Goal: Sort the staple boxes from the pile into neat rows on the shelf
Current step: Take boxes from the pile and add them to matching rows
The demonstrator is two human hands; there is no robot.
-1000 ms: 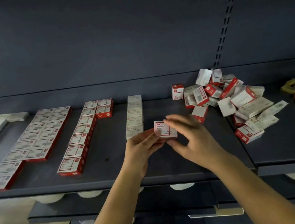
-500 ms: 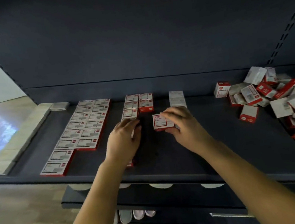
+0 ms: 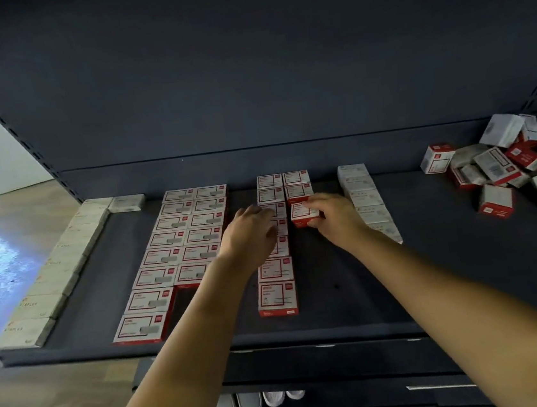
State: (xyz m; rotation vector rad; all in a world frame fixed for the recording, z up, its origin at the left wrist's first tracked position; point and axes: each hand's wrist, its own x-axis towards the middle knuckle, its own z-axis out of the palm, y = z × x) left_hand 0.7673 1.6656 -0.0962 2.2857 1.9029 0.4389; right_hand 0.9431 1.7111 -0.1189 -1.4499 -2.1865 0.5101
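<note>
- Right hand (image 3: 336,219) pinches a red-and-white staple box (image 3: 304,214), thumb and fingers curled on its sides; box sits third in the short right column, touching the box behind.
- Left hand (image 3: 252,235) lies flat, fingers relaxed, on the long column (image 3: 274,269) just beside; grips nothing.
- Judgement: push the box back flush and square its left edge to the neighbour column while the left hand steadies that row.
- Risk: sideways nudge skews the row.
- Pile (image 3: 510,162) lies well apart, far right on the shelf (image 3: 387,290); many boxes unsorted.
</note>
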